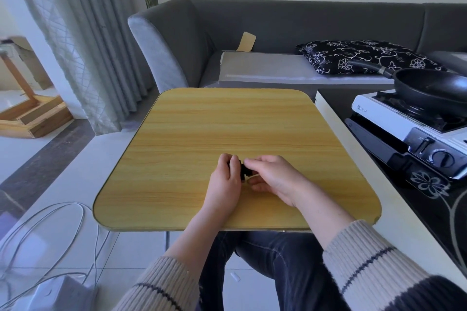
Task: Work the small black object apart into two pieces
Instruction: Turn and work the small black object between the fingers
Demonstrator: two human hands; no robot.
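Both hands meet low over the near middle of the wooden worktop [227, 121], with the black object [243, 170] pinched between them. The left hand [225, 184] curls its fingers [228, 159] over the object's left end, closed on it. The right hand [273, 177] has its fingers [252, 161] closed on the right end from above, with the thumb below. Only a sliver of black shows between the hands, so I cannot tell whether a seam has opened or where the two pieces join.

The main risk, as I judge it, is a sudden release. If the halves let go under a hard pull, the hands would fly apart and one piece could skid off the worktop to the floor, among the cables [50, 235] on the left. The grips are small fingertip pinches, so a slip is likely if the pull is not straight along the joint. Twisting the wrong way could jam or snap a small catch. A fingertip near the seam could also be nipped. Keeping the hands low over the wood would limit how far a dropped piece travels.
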